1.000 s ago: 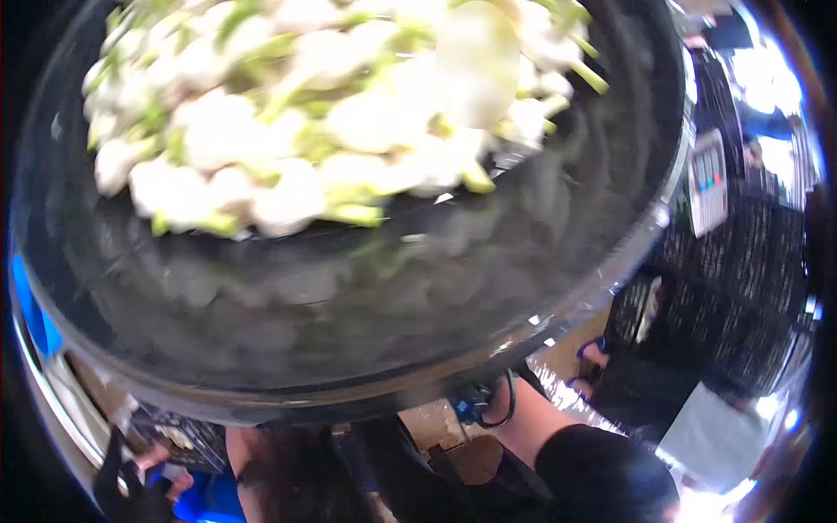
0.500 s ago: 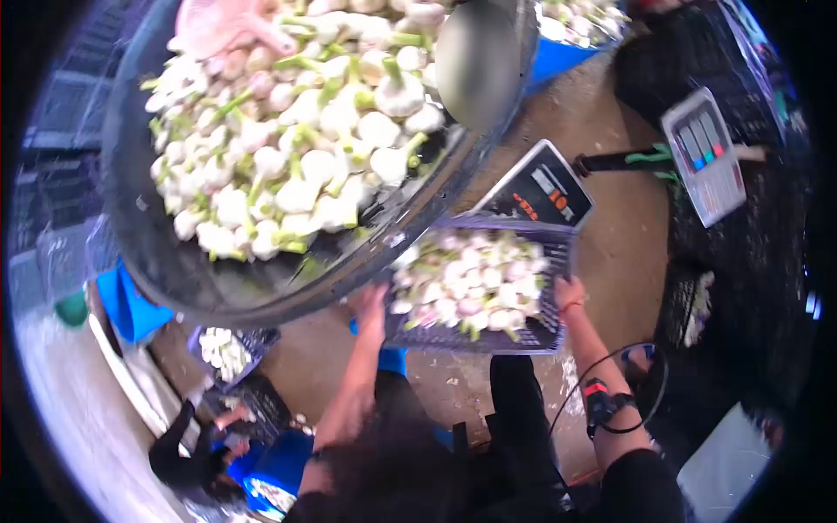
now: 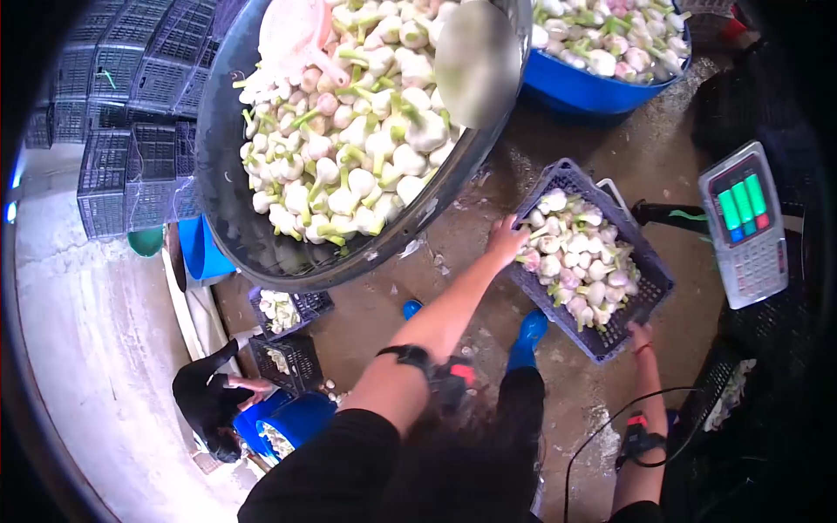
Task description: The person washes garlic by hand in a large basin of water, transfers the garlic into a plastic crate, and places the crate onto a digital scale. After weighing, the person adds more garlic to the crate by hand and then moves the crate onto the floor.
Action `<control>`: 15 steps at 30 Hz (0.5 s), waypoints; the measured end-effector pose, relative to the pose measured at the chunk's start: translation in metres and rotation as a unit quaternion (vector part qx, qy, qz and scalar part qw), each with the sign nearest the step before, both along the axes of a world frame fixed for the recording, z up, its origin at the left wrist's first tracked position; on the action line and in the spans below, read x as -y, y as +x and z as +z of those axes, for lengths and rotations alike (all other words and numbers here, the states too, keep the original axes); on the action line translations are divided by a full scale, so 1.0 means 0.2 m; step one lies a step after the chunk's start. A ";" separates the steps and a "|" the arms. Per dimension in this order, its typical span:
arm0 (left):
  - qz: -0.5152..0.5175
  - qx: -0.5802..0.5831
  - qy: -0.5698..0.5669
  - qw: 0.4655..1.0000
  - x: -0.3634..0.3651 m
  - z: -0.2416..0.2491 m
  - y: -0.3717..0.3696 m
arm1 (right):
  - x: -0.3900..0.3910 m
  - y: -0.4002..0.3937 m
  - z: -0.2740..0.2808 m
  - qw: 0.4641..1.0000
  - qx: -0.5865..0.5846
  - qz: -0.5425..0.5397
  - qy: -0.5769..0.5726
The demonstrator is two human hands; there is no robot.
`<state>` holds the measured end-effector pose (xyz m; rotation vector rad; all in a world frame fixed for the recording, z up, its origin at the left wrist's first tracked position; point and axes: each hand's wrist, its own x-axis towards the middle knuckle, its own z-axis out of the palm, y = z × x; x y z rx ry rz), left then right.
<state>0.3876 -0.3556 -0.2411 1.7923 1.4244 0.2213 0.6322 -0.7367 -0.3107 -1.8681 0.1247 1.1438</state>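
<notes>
A dark purple plastic crate (image 3: 652, 301) partly filled with garlic bulbs (image 3: 580, 261) is held out in front of me, turned at an angle. My left hand (image 3: 506, 242) is closed on its left rim. At the lower right side, my right hand (image 3: 641, 336) grips the crate's edge, its fingers partly hidden by the crate wall. The weighing scale's platform (image 3: 617, 197) shows only as a corner beyond the crate, which covers the rest. Its display (image 3: 744, 209) stands on a post to the right with green lit readouts.
A big black tub (image 3: 301, 277) of garlic with a pink strainer (image 3: 292, 39) in it fills the upper left. Behind stands a blue tub (image 3: 584, 94) of garlic. Stacked crates (image 3: 109, 166) line the left; a person (image 3: 209, 397) works at lower left beside small crates (image 3: 292, 362).
The crate has moved right, away from the black tub's edge, and turned clockwise, with both hands still on it. It now covers most of the scale platform. The view has shifted.
</notes>
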 end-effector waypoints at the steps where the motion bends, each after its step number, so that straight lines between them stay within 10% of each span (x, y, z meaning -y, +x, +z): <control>1: -0.066 0.004 -0.003 0.998 0.09 0.15 -0.04 | -0.04 -0.04 0.14 0.994 0.054 0.072 -0.064; 6: -0.115 0.146 -0.129 0.974 0.31 1.46 -0.23 | -0.45 -0.35 0.95 0.968 0.230 0.101 -0.026; 8: -0.133 0.111 0.141 0.975 0.15 1.74 -0.39 | -0.84 -0.40 1.46 0.949 0.280 0.135 0.047; 10: 0.119 0.158 0.006 0.980 -0.08 1.87 -0.57 | -1.28 -0.48 1.88 0.873 0.414 0.177 0.187; 15: 0.027 -0.087 0.165 0.982 -0.75 1.67 -0.99 | -2.30 -0.77 2.28 0.775 0.427 0.378 0.271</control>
